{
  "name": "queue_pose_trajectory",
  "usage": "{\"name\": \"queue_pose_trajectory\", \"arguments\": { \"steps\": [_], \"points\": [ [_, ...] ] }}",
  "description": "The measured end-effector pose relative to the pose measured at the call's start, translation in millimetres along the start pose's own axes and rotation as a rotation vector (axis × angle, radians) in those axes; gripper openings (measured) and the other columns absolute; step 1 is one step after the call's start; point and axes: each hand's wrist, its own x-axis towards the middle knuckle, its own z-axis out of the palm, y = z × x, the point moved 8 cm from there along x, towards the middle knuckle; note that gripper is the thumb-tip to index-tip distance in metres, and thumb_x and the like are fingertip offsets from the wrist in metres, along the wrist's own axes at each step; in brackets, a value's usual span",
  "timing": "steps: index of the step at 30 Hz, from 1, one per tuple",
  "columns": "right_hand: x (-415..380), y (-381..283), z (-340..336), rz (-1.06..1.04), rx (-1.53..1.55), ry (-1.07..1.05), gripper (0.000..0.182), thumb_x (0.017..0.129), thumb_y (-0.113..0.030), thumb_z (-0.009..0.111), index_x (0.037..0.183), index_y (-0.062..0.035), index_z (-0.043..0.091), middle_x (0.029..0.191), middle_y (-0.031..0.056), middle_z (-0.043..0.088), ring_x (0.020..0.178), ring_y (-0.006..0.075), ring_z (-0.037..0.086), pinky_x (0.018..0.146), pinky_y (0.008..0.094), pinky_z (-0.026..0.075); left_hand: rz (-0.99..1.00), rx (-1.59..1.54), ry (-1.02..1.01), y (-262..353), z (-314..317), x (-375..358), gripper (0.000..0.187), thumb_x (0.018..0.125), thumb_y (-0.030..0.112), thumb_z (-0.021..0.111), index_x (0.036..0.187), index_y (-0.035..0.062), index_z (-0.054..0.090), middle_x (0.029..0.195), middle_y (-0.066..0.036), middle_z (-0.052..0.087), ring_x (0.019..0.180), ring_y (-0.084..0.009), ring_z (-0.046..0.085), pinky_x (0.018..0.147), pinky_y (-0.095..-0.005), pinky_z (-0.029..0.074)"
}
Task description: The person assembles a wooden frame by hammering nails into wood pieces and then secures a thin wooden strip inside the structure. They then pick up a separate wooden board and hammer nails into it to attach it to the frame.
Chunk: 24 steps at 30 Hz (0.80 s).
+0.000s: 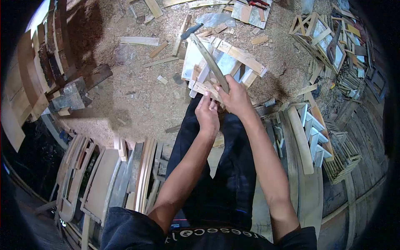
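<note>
My right hand [236, 96] is closed around the wooden handle of a hammer [210, 62], whose dark metal head points up and left, away from me. Just in front of my knees lies a wooden frame [241, 56] of pale slats with whitish sheet pieces between them. My left hand [207, 114] is palm up with curled fingers, gripping the near slat of that frame at its edge. Whether a small nail sits between those fingertips, I cannot make out. The hammer handle passes over the frame and hides part of it.
Loose wood offcuts [139, 41] lie on the sawdust-covered floor [125, 83]. Red-handled pliers [258, 4] rest on a board at the top. Another wooden frame [320, 39] stands upper right, slatted pieces [312, 133] lie at right, and planks [143, 175] are stacked at left.
</note>
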Motion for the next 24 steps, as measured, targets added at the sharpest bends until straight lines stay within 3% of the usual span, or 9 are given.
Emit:
{"name": "queue_pose_trajectory", "arguments": {
  "steps": [4, 6, 15, 17, 24],
  "points": [
    [-0.2, 4.2, 1.3, 0.06, 0.019, -0.024, 0.022, 0.092, -0.018, 0.062, 0.104, -0.0006, 0.055, 0.091, 0.0255, 0.067, 0.091, 0.0463, 0.063, 0.073, 0.0503, 0.05, 0.032, 0.005, 0.009, 2.9, 2.0, -2.5, 0.04, 0.101, 0.024, 0.055, 0.126, -0.0072, 0.054, 0.123, -0.011, 0.06, 0.113, -0.0192, 0.057, 0.102, -0.0339, 0.04],
    [-0.7, 3.6, 2.0, 0.061, 0.021, -0.023, 0.023, 0.092, -0.019, 0.061, 0.105, -0.0008, 0.055, 0.092, 0.0256, 0.067, 0.092, 0.0462, 0.063, 0.073, 0.0503, 0.05, 0.005, 0.022, -0.003, 2.6, 1.1, -1.4, 0.039, 0.101, 0.021, 0.053, 0.131, -0.003, 0.048, 0.128, -0.012, 0.057, 0.12, -0.0216, 0.054, 0.108, -0.0365, 0.039],
    [-1.4, 4.1, 2.1, 0.078, -0.006, 0.004, 0.024, 0.092, -0.02, 0.061, 0.105, -0.0004, 0.055, 0.091, 0.0263, 0.067, 0.091, 0.0462, 0.063, 0.074, 0.0514, 0.05, 0.007, 0.036, -0.003, 2.8, 0.4, -0.8, 0.038, 0.101, 0.02, 0.052, 0.13, -0.0038, 0.048, 0.13, -0.012, 0.055, 0.12, -0.0211, 0.054, 0.109, -0.0358, 0.038],
    [-1.3, 4.9, 0.9, 0.07, 0.023, 0.045, 0.023, 0.088, -0.016, 0.067, 0.1, 0.0009, 0.057, 0.087, 0.0239, 0.067, 0.089, 0.0443, 0.064, 0.07, 0.0448, 0.051, 0.009, 0.044, 0.005, 4.1, 2.5, -2.8, 0.038, 0.101, 0.02, 0.052, 0.13, -0.0039, 0.049, 0.13, -0.012, 0.055, 0.12, -0.0212, 0.054, 0.11, -0.0359, 0.038],
    [-1.2, 5.3, 1.2, 0.086, 0.005, 0.027, 0.025, 0.089, -0.017, 0.068, 0.101, 0.0007, 0.057, 0.087, 0.0252, 0.066, 0.088, 0.0455, 0.064, 0.069, 0.0462, 0.051, 0.044, 0.045, 0.004, 4.0, 2.5, -2.0, 0.04, 0.102, 0.021, 0.051, 0.131, -0.0055, 0.048, 0.13, -0.013, 0.056, 0.122, -0.0215, 0.053, 0.11, -0.0367, 0.037]
  ]
}}
